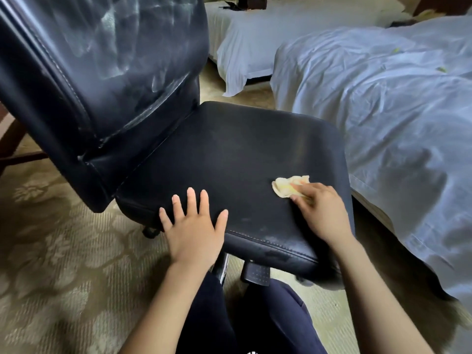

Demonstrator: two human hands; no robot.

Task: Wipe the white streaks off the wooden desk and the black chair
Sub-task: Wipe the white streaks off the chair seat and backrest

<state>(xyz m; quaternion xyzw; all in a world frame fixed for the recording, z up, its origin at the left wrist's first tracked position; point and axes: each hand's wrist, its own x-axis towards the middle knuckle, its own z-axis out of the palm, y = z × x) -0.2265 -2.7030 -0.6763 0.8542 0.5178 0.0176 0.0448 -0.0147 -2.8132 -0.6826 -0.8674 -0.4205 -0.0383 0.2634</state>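
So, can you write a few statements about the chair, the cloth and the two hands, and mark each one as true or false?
1. The right hand holds a yellow cloth against the chair seat. True.
2. The left hand grips the backrest. False: it lies flat with spread fingers on the front edge of the seat.
3. The backrest bears white streaks. True.
4. The chair stands on a bare wooden floor. False: it stands on a patterned carpet.
5. A bed with pale sheets is to the right of the chair. True.
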